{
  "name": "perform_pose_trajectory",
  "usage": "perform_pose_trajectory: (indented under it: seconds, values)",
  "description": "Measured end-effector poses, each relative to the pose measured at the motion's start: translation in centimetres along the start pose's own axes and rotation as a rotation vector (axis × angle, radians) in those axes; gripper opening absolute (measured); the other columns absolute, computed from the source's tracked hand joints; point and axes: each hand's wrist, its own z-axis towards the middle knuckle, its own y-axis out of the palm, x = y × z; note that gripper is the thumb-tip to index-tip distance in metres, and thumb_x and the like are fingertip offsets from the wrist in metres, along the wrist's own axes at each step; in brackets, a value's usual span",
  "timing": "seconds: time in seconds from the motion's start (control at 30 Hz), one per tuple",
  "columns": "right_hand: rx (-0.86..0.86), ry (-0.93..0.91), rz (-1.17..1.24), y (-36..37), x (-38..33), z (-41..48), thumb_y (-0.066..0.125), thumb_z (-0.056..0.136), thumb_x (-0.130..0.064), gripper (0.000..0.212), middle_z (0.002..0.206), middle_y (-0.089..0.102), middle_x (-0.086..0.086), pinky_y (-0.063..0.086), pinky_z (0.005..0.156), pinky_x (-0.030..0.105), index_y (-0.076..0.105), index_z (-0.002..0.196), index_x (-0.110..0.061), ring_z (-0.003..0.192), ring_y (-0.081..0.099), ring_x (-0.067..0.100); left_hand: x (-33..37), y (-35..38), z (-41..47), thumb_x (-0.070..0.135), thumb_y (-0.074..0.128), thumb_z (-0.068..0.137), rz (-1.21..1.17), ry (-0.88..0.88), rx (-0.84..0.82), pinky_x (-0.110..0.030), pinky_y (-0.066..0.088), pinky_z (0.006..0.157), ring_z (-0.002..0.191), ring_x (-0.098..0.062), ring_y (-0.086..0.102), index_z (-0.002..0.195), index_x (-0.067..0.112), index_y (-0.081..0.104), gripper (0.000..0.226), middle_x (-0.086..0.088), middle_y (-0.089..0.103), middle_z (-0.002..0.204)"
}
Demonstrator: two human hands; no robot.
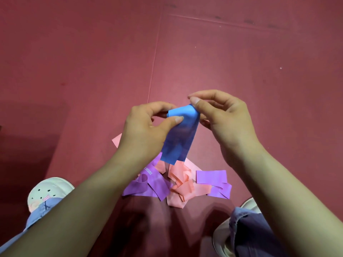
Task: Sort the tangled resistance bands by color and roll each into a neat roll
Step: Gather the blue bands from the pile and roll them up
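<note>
blue band (179,134) | pinched between both hands: left (146,127), right (222,115)

At the centre of the frame the blue flat rubber band (181,134) hangs between the left hand (146,130), just left of it, and the right hand (222,117), just right of it. Both hands pinch its upper end. Directly below, on the dark red floor mat (74,71), lies a tangle. In it the purple flat rubber bands (148,184) spread to either side, and the pink flat rubber bands (182,186) are knotted between them. A white perforated clog (48,190) sits at lower left and a second white clog (219,236) at lower right.
</note>
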Motion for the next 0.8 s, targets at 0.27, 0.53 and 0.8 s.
perform_pose_trajectory:
  seconds: [0.27, 0.53, 0.8]
  values:
    - [-0.123, -0.119, -0.13, 0.2, 0.09, -0.14, 0.064, 0.088, -0.004, 0.033, 0.109, 0.068, -0.004, 0.046, 0.076, 0.006, 0.065, 0.12, -0.011, 0.089, 0.063, -0.004, -0.4, -0.34, 0.3, 0.005, 0.072, 0.081, -0.277, -0.064, 0.105, -0.013, 0.051, 0.068, 0.073, 0.001, 0.067, 0.086, 0.026, 0.074, 0.021, 0.012, 0.075, 0.079]
    - [-0.077, -0.154, -0.101, 0.63, 0.54, -0.21, 0.058, 0.091, -0.002, 0.024, 0.096, 0.07, -0.009, 0.043, 0.072, 0.004, 0.07, 0.111, -0.008, 0.076, 0.059, -0.013, 0.2, -0.27, 0.18, 0.009, 0.08, 0.072, -0.355, -0.06, 0.209, -0.011, 0.051, 0.071, 0.076, 0.003, 0.068, 0.093, 0.026, 0.074, 0.027, 0.017, 0.074, 0.083]
    - [-0.083, -0.039, -0.053, 0.29, 0.31, -0.1, 0.057, 0.094, -0.013, 0.017, 0.081, 0.063, -0.001, 0.041, 0.06, 0.006, 0.071, 0.094, -0.003, 0.066, 0.051, -0.001, 0.04, -0.32, 0.33, 0.006, 0.077, 0.077, -0.296, -0.001, 0.172, -0.019, 0.052, 0.082, 0.086, -0.005, 0.069, 0.105, 0.021, 0.072, 0.033, 0.007, 0.074, 0.091]
